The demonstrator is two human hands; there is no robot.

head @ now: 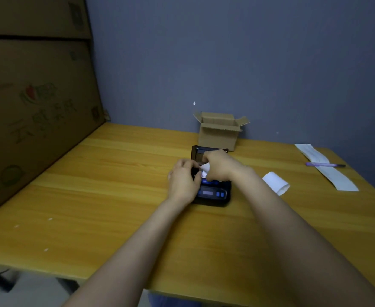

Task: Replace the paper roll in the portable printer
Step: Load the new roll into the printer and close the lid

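Printer [213, 192] sits lid-open on the worktop [115, 196]; left hand [183, 180] grips its side, right hand [217, 163] pinches paper [205, 168].

the worktop [106, 196] is yellow-orange wood grain. the printer [213, 194] is black with a blue-lit panel. the small box [219, 134] is plain brown, the paper roll [276, 182] white, the pen [323, 164] purple, the wall [248, 63] grey-blue.

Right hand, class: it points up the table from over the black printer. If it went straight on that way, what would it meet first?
Probably the printer's raised black lid just beyond the right hand; behind that, the small open cardboard box. Depth is uncertain.
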